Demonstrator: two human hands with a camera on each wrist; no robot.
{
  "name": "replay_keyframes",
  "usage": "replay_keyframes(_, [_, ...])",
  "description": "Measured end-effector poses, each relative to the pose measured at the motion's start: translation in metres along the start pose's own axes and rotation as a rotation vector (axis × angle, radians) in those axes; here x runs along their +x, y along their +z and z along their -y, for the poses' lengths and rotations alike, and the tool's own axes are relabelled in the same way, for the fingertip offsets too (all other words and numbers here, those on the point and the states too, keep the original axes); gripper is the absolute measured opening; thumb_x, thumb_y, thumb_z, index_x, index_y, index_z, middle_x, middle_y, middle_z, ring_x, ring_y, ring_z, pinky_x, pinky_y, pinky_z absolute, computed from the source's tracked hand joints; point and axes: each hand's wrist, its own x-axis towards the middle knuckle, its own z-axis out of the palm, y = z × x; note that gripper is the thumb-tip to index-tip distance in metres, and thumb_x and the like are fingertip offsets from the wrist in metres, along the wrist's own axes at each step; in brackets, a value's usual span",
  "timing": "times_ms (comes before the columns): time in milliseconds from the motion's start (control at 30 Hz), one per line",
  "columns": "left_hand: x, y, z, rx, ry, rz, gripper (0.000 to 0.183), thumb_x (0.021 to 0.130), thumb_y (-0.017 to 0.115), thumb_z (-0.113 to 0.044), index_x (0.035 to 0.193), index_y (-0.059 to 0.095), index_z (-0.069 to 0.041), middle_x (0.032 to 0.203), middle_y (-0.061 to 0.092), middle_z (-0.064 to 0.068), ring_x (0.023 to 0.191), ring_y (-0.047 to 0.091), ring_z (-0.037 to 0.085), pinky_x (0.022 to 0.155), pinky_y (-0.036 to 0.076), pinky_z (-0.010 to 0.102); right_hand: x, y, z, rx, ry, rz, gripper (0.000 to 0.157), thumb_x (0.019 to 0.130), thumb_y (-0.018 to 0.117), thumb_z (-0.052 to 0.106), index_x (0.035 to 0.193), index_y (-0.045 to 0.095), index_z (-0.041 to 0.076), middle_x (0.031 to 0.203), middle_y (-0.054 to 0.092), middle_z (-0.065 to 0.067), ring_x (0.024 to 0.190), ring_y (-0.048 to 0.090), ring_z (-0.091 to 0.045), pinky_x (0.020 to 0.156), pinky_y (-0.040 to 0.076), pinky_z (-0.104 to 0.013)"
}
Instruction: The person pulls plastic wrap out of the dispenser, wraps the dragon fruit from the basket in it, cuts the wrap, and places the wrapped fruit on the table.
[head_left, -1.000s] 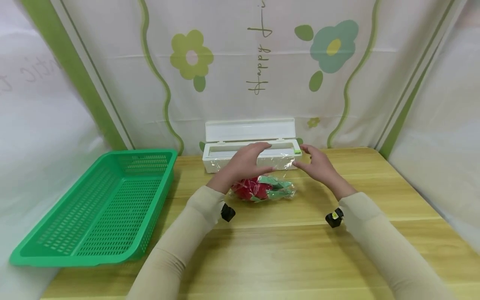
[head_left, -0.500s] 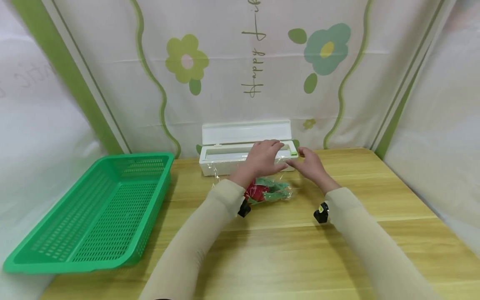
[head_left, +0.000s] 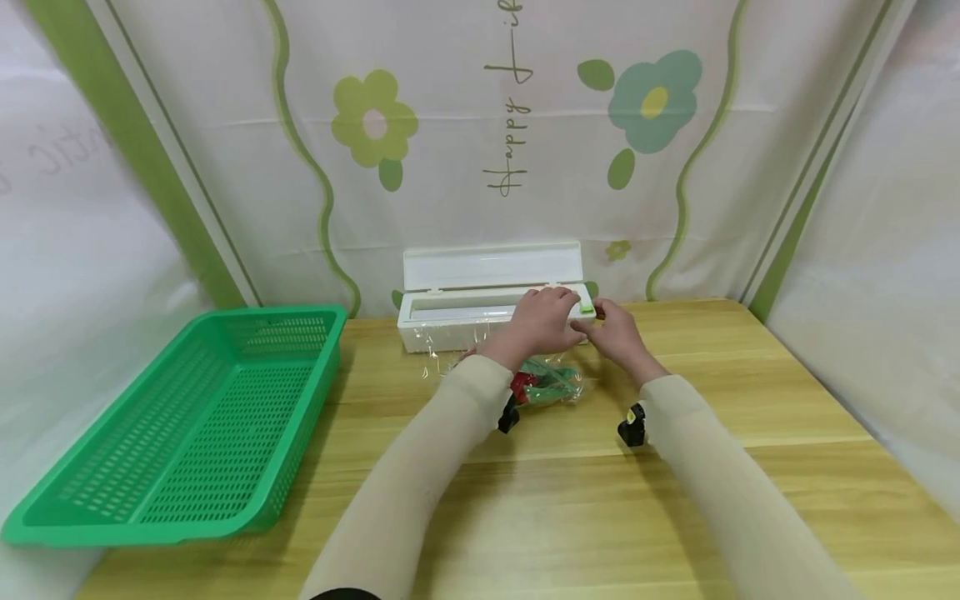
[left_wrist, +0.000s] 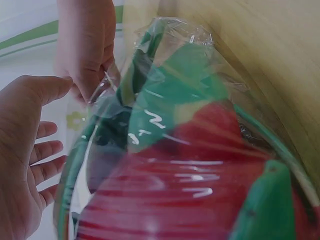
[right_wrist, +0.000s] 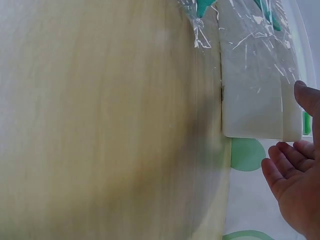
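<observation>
The fingers of the left hand are spread loosely, the thumb held well apart from them, as the left wrist view shows; whether their tips touch the lime-green slider cannot be made out from above. The right hand has its thumb at the front edge of the white cling-film box and its fingers curving past the end (how firmly they press, if at all, I cannot tell). Behind, the hinged lid stands raised.

Clear film hangs down the box's front; its outer edges are hard to follow. Just in front of the box, on the bench, what looks like a dragon fruit lies under crinkled film, its red body largely hidden by the left wrist and sleeve, its green leaves pointing right.

Well to the left sits a green basket. A black rounded shape is cut off below (too little shows to name it), and the backdrop's lettering runs out of view above.
</observation>
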Motion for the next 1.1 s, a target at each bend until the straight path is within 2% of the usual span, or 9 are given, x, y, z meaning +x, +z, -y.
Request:
replay_keyframes(167, [0.006,0.006,-0.001,0.011,-0.013,0.018,0.067,0.091,0.059,-0.053,0.144,0.046,-0.014,0.143,0.049,0.002,0.129,0.046,0.02,0.107,0.034,0.042,0.001,0.001,-0.003,0.007,0.007,-0.009,0.059,0.094,0.065,0.032,0.136,0.045,-0.005,0.138,0.046,-0.026,0.127,0.043,-0.041,0.102,0.039,-0.053])
replay_keyframes(400, [0.017,0.012,-0.004,0.017,0.001,-0.037,0.056,0.095,0.053,-0.05,0.139,0.052,-0.015,0.137,0.054,0.0,0.123,0.051,0.018,0.103,0.039,0.041,0.003,0.001,-0.006,-0.005,-0.013,-0.052,0.053,0.094,0.066,0.022,0.135,0.048,-0.006,0.132,0.053,-0.025,0.123,0.048,-0.04,0.1,0.041,-0.052])
replay_keyframes(633, [0.025,0.021,-0.008,0.035,0.022,-0.037,0.046,0.098,0.051,-0.042,0.133,0.057,-0.013,0.127,0.059,0.001,0.114,0.055,0.018,0.098,0.043,0.039,0.004,0.005,-0.01,0.009,-0.018,-0.056,0.046,0.092,0.059,0.004,0.134,0.048,-0.01,0.129,0.054,-0.028,0.12,0.05,-0.042,0.099,0.042,-0.052])
replay_keyframes(900, [0.034,0.026,-0.01,0.108,0.002,-0.025,0.04,0.101,0.048,-0.035,0.134,0.057,-0.014,0.124,0.06,0.001,0.112,0.057,0.018,0.096,0.045,0.038,0.002,0.006,-0.005,-0.003,-0.03,-0.066,0.046,0.094,0.061,0.012,0.134,0.049,-0.007,0.132,0.052,-0.028,0.123,0.047,-0.042,0.101,0.04,-0.052])
replay_keyframes(1100, [0.04,0.03,-0.01,0.164,-0.034,-0.042,0.035,0.1,0.052,-0.036,0.126,0.061,-0.015,0.115,0.061,0.0,0.108,0.057,0.017,0.095,0.044,0.036,0.002,0.006,-0.003,-0.019,-0.042,-0.079,0.044,0.093,0.059,0.01,0.132,0.05,-0.009,0.13,0.053,-0.029,0.122,0.048,-0.043,0.1,0.041,-0.052])
